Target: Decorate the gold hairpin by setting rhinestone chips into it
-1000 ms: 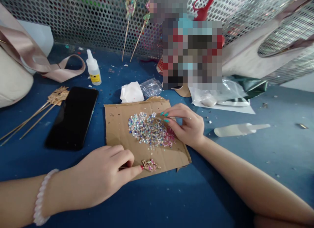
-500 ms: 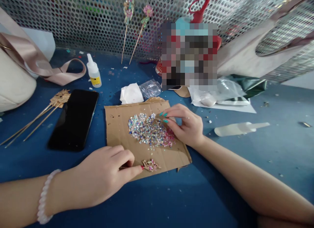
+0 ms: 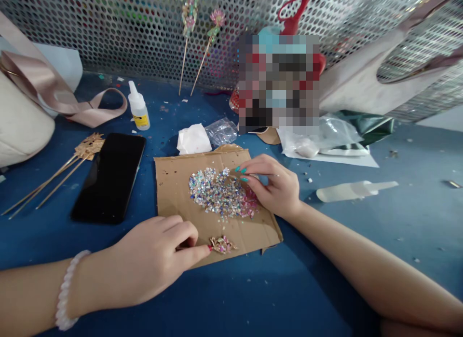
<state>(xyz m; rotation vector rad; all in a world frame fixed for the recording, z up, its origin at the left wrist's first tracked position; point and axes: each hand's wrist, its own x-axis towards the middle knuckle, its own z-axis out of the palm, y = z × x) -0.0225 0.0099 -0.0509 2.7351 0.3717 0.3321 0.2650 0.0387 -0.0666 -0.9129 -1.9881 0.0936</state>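
My left hand [image 3: 155,255] is closed with its index finger stretched along a gold hairpin [image 3: 223,244] set with pink and green bits. The hairpin's flowery head lies on the near edge of a cardboard sheet [image 3: 173,187], and its stem is mostly hidden under the fingers. Spread over the middle of the cardboard is a pile of glittering sequin-like chips [image 3: 217,192], silver and blue with pink at the right. At the pile's upper right, my right hand [image 3: 277,185] pinches a thin tool whose tip points into the chips; its kind is hard to make out.
A black phone [image 3: 110,177] and several gold hairpins [image 3: 88,146] lie at left. Behind stand a glue bottle [image 3: 139,107] and two decorated hairpins [image 3: 208,52] against a perforated metal panel. Crumpled tissue [image 3: 194,139] and plastic bags [image 3: 325,134] lie beyond the cardboard; another bottle [image 3: 347,190] lies right.
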